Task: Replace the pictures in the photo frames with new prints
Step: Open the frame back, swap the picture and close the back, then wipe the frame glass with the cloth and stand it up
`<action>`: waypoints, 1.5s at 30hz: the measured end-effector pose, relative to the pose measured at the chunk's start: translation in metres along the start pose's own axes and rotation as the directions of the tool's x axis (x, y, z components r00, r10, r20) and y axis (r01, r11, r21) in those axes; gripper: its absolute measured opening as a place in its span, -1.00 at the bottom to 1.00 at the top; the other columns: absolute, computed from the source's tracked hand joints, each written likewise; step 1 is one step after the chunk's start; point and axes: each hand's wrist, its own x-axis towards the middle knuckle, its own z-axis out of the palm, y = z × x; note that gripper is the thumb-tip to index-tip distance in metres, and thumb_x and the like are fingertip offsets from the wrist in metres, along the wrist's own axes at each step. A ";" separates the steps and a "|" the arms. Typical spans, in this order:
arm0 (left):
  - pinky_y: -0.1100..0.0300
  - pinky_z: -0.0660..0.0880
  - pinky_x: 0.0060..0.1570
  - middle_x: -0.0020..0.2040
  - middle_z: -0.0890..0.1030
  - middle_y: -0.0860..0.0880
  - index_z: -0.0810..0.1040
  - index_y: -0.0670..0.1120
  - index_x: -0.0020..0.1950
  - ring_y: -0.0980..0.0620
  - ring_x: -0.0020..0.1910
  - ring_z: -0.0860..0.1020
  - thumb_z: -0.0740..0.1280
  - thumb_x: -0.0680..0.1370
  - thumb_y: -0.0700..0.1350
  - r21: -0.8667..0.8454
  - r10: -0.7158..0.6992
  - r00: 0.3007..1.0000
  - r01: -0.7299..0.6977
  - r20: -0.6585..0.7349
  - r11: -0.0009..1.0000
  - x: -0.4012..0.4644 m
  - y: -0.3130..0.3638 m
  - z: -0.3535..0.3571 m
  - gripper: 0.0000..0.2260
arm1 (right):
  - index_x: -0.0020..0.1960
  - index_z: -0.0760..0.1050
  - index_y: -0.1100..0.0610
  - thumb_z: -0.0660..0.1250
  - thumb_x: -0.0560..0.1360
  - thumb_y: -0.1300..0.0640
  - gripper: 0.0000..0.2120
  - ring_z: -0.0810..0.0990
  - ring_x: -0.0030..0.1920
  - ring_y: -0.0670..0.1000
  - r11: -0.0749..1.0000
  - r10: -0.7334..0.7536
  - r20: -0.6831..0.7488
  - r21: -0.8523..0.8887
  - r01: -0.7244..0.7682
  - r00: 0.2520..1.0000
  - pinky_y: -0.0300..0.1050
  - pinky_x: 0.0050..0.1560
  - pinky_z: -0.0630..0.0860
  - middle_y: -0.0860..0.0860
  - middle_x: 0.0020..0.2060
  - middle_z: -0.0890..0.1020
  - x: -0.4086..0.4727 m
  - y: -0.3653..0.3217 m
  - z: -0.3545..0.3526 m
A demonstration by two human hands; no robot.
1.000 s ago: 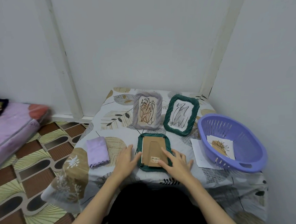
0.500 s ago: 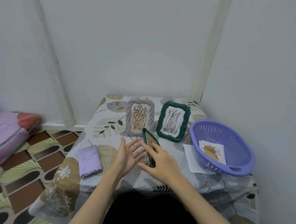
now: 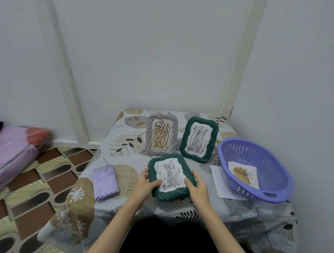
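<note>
A green rope-edged photo frame (image 3: 170, 193) faces up in front of me, showing a black scribble print. My left hand (image 3: 144, 184) grips its left edge with the thumb on the front. My right hand (image 3: 197, 187) grips its right edge the same way. Behind it a grey frame (image 3: 161, 134) with a black and orange drawing stands upright. A second green frame (image 3: 199, 139) with a scribble print stands to its right. A print with an orange and black plant (image 3: 243, 174) lies inside the purple basket (image 3: 273, 190).
A folded lilac cloth (image 3: 105, 182) lies on the patterned tablecloth (image 3: 124, 143) at my left. White paper sheets (image 3: 218, 182) stick out from under the basket. Walls close the table in behind and on the right. A pink mattress (image 3: 11, 155) lies on the floor at left.
The near green frame lay face down with its cardboard back up; it was turned over through its edge and now faces up, held at both sides.
</note>
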 end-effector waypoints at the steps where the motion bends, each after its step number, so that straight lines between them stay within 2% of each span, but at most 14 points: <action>1: 0.05 0.47 0.16 0.28 0.45 -0.18 0.18 -0.19 0.44 -0.07 0.13 0.48 0.36 0.47 -0.30 0.066 0.027 1.000 -0.027 -0.008 0.997 0.000 -0.001 -0.004 -0.41 | 0.44 0.22 0.15 0.28 0.52 0.16 -0.48 0.38 0.34 0.02 0.998 -0.007 0.021 -0.060 0.008 1.000 -0.06 0.37 0.31 0.05 0.37 0.39 -0.003 0.006 0.002; 4: 0.03 0.30 0.36 0.38 0.37 -0.14 0.18 -0.12 0.45 -0.04 0.32 0.37 0.36 0.45 -0.06 0.348 0.111 0.993 -0.113 0.026 0.931 0.003 -0.004 -0.013 -0.37 | 0.47 0.10 0.00 0.30 0.44 -0.19 -0.29 0.30 0.40 -0.02 0.914 -0.054 0.117 -0.394 0.096 0.992 0.01 0.43 0.14 -0.06 0.39 0.35 -0.008 0.021 0.005; 7: -0.02 -0.08 0.49 0.53 0.03 -0.18 0.05 -0.09 0.51 -0.13 0.53 -0.07 0.20 0.51 0.13 0.732 0.048 0.997 -0.082 0.068 0.676 0.010 -0.010 -0.019 -0.34 | 0.51 -0.08 0.02 0.09 0.31 -0.48 -0.05 0.04 0.50 -0.05 0.663 -0.035 0.142 -0.738 0.129 0.989 0.27 0.39 -0.26 -0.03 0.48 0.18 -0.009 0.029 0.004; 12: -0.03 -0.26 0.46 0.55 -0.17 -0.08 -0.04 -0.09 0.53 -0.06 0.50 -0.30 0.07 0.60 0.11 0.916 0.077 0.982 -0.188 0.172 0.355 0.016 -0.016 -0.019 -0.42 | 0.52 -0.10 0.08 -0.35 0.12 -0.59 0.14 -0.27 0.50 0.02 0.418 -0.074 0.128 -0.896 0.148 0.989 0.37 0.27 -0.45 0.07 0.52 -0.13 -0.013 0.038 0.003; 17: -0.06 -0.21 0.46 0.55 -0.10 -0.08 0.13 -0.01 0.49 -0.12 0.52 -0.19 -0.01 0.61 0.14 0.960 0.208 0.978 -0.079 0.022 0.269 0.010 -0.009 -0.036 -0.52 | 0.50 -0.21 -0.09 -0.51 0.08 -0.57 0.08 -0.31 0.49 -0.02 0.382 -0.124 0.184 -0.898 0.218 0.975 0.39 0.25 -0.46 -0.09 0.50 -0.23 -0.011 0.050 0.002; 20: -0.12 0.01 0.45 0.52 0.06 -0.19 0.23 -0.02 0.44 -0.21 0.49 0.04 0.02 0.61 -0.01 0.877 0.334 0.864 0.216 -0.376 0.429 0.004 -0.004 -0.067 -0.61 | 0.50 -0.19 -0.13 -0.48 0.13 -0.56 0.02 -0.28 0.49 -0.03 0.370 -0.118 0.206 -0.899 0.235 0.972 0.42 0.27 -0.41 -0.14 0.51 -0.17 -0.011 0.049 0.002; 23: -0.12 0.10 0.39 0.45 0.11 -0.32 0.18 0.03 0.44 -0.31 0.42 0.11 0.09 0.58 -0.09 0.664 0.002 0.797 0.502 -0.604 0.554 0.002 0.005 -0.097 -0.59 | 0.50 -0.18 -0.12 -0.39 0.20 -0.54 -0.04 -0.27 0.50 -0.04 0.366 -0.085 0.207 -0.903 0.224 0.975 0.42 0.27 -0.41 -0.14 0.51 -0.17 -0.012 0.045 0.003; 26: -0.08 0.32 0.27 0.32 0.35 -0.30 0.28 0.02 0.36 -0.28 0.28 0.33 0.17 0.52 -0.15 0.678 -0.027 0.842 0.452 -0.538 0.580 0.014 0.000 -0.112 -0.60 | 0.50 -0.17 -0.11 -0.32 0.25 -0.51 -0.09 -0.26 0.50 -0.04 0.384 -0.067 0.208 -0.897 0.217 0.976 0.41 0.28 -0.40 -0.14 0.51 -0.15 -0.013 0.043 0.003; 29: 0.16 0.45 -0.23 0.14 0.49 -0.24 0.44 -0.04 0.23 -0.12 -0.12 0.49 0.24 0.42 -0.35 0.628 0.052 0.906 0.248 -0.419 0.738 0.019 0.003 -0.113 -0.58 | 0.50 -0.15 -0.12 -0.32 0.21 -0.52 -0.06 -0.25 0.50 -0.04 0.402 -0.053 0.210 -0.890 0.213 0.976 0.41 0.29 -0.39 -0.13 0.51 -0.14 -0.013 0.040 0.003; 34: 0.20 0.32 -0.39 -0.06 0.50 -0.21 0.51 -0.15 0.16 -0.05 -0.31 0.39 0.26 0.39 -0.51 0.152 -0.070 0.945 0.125 -0.321 0.980 0.004 0.019 -0.102 -0.57 | 0.51 -0.01 -0.02 0.09 0.41 -0.40 -0.20 -0.13 0.51 -0.02 0.465 -0.050 0.242 -0.853 0.237 0.969 0.31 0.40 -0.24 -0.04 0.52 -0.01 -0.009 0.023 0.004; 36: 0.13 0.44 -0.28 -0.03 0.50 -0.23 0.49 -0.20 0.22 -0.10 -0.20 0.46 0.26 0.39 -0.53 -0.027 -0.089 0.978 0.085 -0.188 0.996 -0.004 0.027 -0.091 -0.55 | 0.46 0.18 0.06 0.26 0.48 -0.17 -0.36 0.16 0.47 0.00 0.705 -0.185 0.199 -0.656 0.271 0.962 0.07 0.47 0.08 0.04 0.46 0.25 -0.008 0.010 0.015; 39: 0.17 0.58 -0.27 -0.04 0.54 -0.19 0.47 -0.16 0.24 -0.05 -0.15 0.55 0.25 0.42 -0.52 -0.188 -0.038 0.999 0.041 0.020 0.981 -0.019 0.043 -0.067 -0.54 | 0.31 0.41 0.15 0.34 0.48 0.01 -0.55 0.58 0.05 0.01 0.998 -0.013 0.129 -0.056 0.020 0.992 -0.19 0.03 0.53 0.08 0.14 0.59 -0.008 -0.023 0.039; 42: 0.19 0.61 -0.26 -0.03 0.61 -0.16 0.47 -0.12 0.22 -0.05 -0.12 0.61 0.28 0.45 -0.45 -0.280 0.023 0.987 0.022 0.157 0.960 -0.025 0.053 -0.044 -0.60 | 0.18 0.47 0.27 0.33 0.49 0.12 -0.68 0.63 -0.11 0.11 0.859 0.187 0.277 0.420 -0.294 0.943 -0.07 -0.14 0.59 0.18 -0.01 0.63 -0.006 -0.039 0.052; 45: 0.16 0.57 -0.17 0.02 0.62 -0.11 0.49 -0.05 0.21 -0.07 -0.06 0.60 0.29 0.51 -0.26 -0.247 0.060 0.979 -0.010 0.196 0.969 -0.019 0.052 -0.034 -0.71 | 0.14 0.48 0.32 0.34 0.47 0.26 -0.73 0.62 -0.03 0.12 0.838 0.189 0.194 0.479 -0.261 0.963 -0.07 -0.12 0.59 0.20 0.03 0.62 0.001 -0.044 0.043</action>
